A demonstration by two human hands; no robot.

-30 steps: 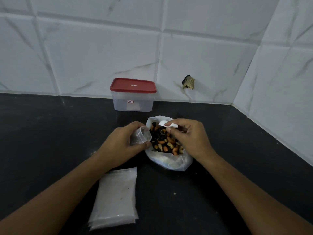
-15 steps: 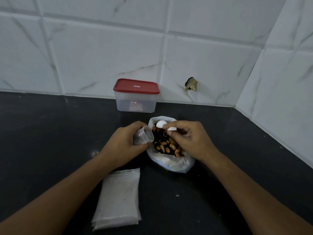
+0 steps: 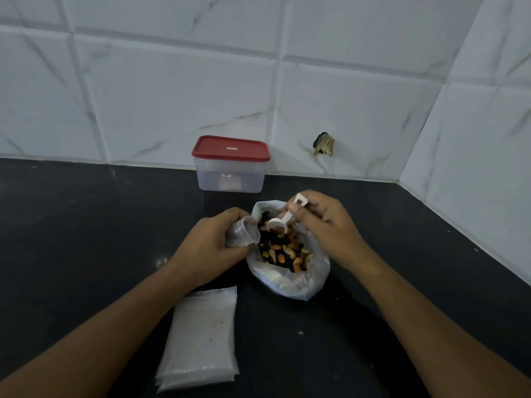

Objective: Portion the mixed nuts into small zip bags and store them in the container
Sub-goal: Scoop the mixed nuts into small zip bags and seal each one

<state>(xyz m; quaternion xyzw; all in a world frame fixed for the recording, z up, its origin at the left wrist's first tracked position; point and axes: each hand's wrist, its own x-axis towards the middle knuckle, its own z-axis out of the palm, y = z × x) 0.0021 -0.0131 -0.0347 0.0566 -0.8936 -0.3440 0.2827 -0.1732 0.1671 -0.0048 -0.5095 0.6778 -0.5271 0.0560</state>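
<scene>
An open plastic bag [image 3: 290, 280] of mixed nuts [image 3: 283, 251] sits on the black counter [image 3: 86, 225]. My left hand [image 3: 207, 248] grips a small clear zip bag [image 3: 242, 232], its mouth held open beside the nut bag's left rim. My right hand [image 3: 324, 225] pinches the handle of a small white scoop [image 3: 280, 222], whose bowl hangs over the nuts near the zip bag's mouth. A clear container with a red lid [image 3: 231, 165] stands shut at the back by the wall.
A flat stack of empty zip bags [image 3: 201, 340] lies on the counter below my left forearm. White marbled tile walls meet in a corner at the right. A small chipped hole [image 3: 324, 143] marks the back wall.
My right hand has tilted the scoop so its handle end points up and its bowl sits lower, closer to the zip bag's mouth. My left hand holds the zip bag in the same place.
</scene>
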